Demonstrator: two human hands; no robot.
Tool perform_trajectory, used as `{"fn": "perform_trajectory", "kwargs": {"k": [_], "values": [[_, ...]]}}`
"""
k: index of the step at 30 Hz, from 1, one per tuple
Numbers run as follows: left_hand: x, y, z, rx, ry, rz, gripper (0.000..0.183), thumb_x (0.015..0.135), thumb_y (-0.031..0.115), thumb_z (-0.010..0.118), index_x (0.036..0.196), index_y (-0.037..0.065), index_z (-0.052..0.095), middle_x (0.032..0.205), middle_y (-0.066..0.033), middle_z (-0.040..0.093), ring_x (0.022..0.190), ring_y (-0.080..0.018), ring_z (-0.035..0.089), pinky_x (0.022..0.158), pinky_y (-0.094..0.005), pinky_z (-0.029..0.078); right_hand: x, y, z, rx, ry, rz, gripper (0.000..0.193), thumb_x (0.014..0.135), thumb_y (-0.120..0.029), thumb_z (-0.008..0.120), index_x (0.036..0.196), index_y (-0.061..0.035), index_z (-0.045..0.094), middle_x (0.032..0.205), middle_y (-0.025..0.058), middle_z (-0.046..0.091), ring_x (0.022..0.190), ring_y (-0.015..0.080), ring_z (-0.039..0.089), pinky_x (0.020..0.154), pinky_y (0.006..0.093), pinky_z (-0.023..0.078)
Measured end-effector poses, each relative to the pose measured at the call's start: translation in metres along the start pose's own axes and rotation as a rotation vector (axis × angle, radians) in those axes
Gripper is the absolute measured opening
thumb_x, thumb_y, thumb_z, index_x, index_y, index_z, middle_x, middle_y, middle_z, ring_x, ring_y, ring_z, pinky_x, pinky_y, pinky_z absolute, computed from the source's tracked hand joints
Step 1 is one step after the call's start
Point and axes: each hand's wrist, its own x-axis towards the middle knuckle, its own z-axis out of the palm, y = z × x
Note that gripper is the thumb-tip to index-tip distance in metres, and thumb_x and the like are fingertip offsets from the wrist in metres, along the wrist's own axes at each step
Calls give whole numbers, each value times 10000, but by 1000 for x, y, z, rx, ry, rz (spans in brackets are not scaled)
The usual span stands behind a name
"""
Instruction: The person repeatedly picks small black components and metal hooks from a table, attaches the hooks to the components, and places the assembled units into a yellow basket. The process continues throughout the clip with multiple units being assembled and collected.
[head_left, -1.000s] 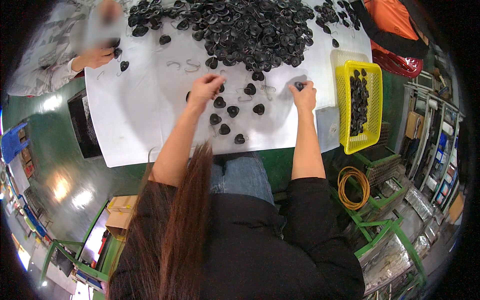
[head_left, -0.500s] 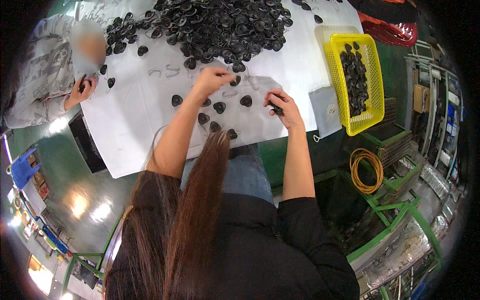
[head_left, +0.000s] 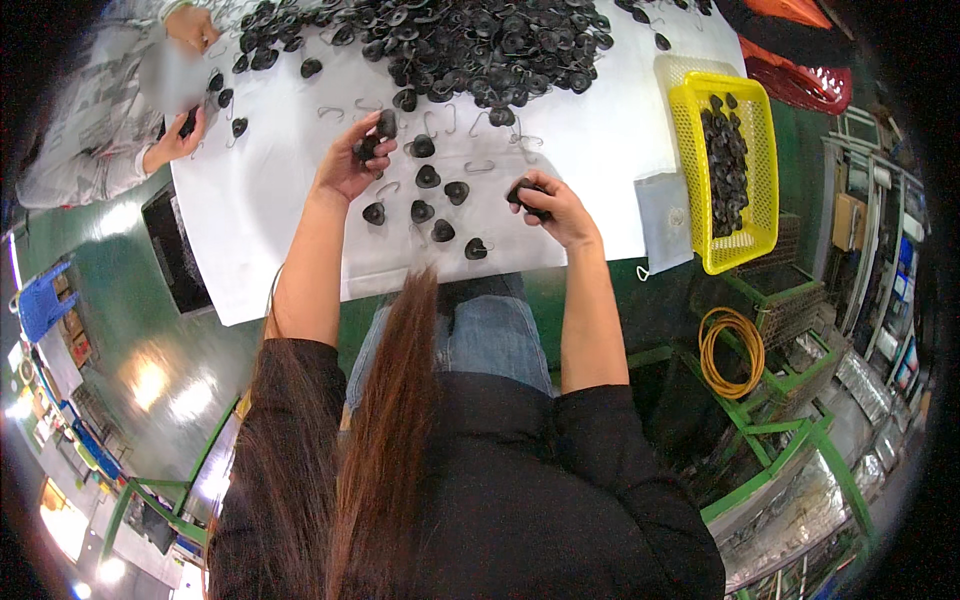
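Note:
My left hand (head_left: 345,172) is raised over the table with its fingers closed around black heart-shaped pieces (head_left: 386,124), one standing up at the fingertips. To the right, my right hand (head_left: 560,212) is wrapped round more black pieces (head_left: 527,198); how many is hidden by the fingers. Between the two hands several loose heart-shaped pieces (head_left: 428,177) lie on the white tabletop (head_left: 300,225). Thin bent wire hooks (head_left: 479,166) are scattered among and beyond them. A large heap of the same black pieces (head_left: 490,50), some with wires showing, covers the far part of the table.
A yellow perforated basket (head_left: 764,180) holding black pieces stands at the table's right edge, beside a pale flat pouch (head_left: 662,222). At the far left a co-worker's hand (head_left: 176,142) grips something dark. A coiled orange hose (head_left: 732,352) hangs below right.
My left hand has drawn back to the left and now shows black pieces in its grip. My right hand has shifted slightly left. The co-worker's second hand has come into view at the far left.

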Motion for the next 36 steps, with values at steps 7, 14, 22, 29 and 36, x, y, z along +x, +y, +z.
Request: {"fn": "perform_trajectory", "kwargs": {"k": [7,14,22,29,36], "values": [[-10,-29,-19,249,250,61,225,810,308,642,808,98,558,663,26,491,547,-79,456,414,-165,316,47,34,57,-993,410,-173,296,753,-257,691,882,-9,592,700,41,603,618,105,584,489,251,437],[-6,-95,-7,1617,484,472,309,707,293,714,873,57,604,708,-80,607,664,-173,584,581,-326,451,46,42,58,-584,224,-13,242,737,-213,713,849,-54,569,725,47,606,604,111,584,464,243,419],[-61,-37,-30,333,-16,31,129,850,211,590,941,119,595,907,-9,619,721,-112,568,494,-214,420,70,1,62,-262,104,-33,354,770,-229,671,1056,-65,543,886,78,631,780,209,621,558,276,463],[-49,-69,-22,1563,290,455,256,776,249,659,957,83,586,743,-103,627,649,-213,601,559,-343,456,122,7,125,-1343,655,-25,533,701,-345,725,1077,-22,527,984,159,627,959,308,595,779,411,477],[-46,-110,-27,1816,393,504,283,711,208,700,908,66,553,788,-128,611,687,-266,602,608,-371,455,128,3,108,-1113,416,82,398,689,-296,744,906,-4,584,844,148,640,813,249,629,662,354,496]]}}
